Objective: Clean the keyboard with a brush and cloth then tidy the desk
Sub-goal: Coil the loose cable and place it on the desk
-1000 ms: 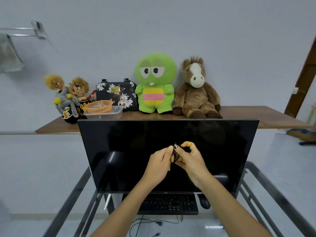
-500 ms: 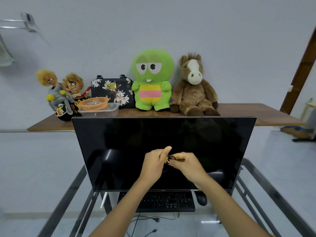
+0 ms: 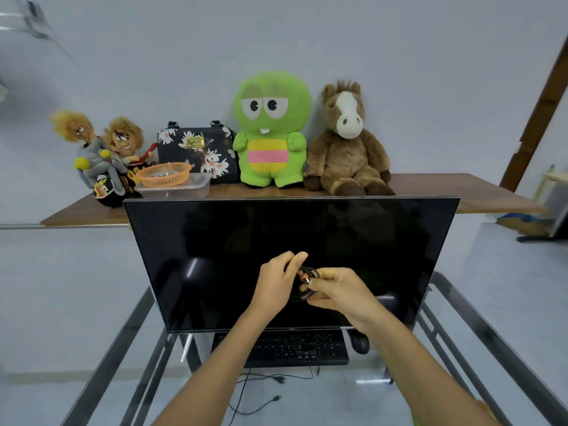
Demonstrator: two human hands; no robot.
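Coiling a thin black cable [image 3: 307, 282] in mid-air, the person stands at the glass desk [image 3: 479, 327] with both arms stretched out in front of the dark monitor [image 3: 215, 256]. The left hand [image 3: 275, 284] has its fingers curled round the near side of the small loop, thumb raised above it. The right hand [image 3: 341, 290] pinches the other side, fingertips folded in over the strands, with what looks like a plug end poking out between the two hands. Both hands hold the same bundle, and they all but touch.

The keyboard [image 3: 295, 348] lies flat on the glass directly below the hands, tucked under the monitor's lower edge, its long side running left to right across the desk. A dark mouse [image 3: 359, 342] sits just beside its right end. From where the hands hang, the keyboard is straight down and a little toward the person, and neither hand looks clearly nearer to it. I see no brush and no cloth anywhere. More loose cable [image 3: 261, 392] trails beneath the glass.

My guess is that this is the tidying part, with the cable being wound up before it is put away. On the wooden shelf [image 3: 461, 192] behind the screen an orange basket [image 3: 163, 175] rests in a clear tub, up and to the left of the hands, so the left hand would have the shorter reach if the coil goes there.
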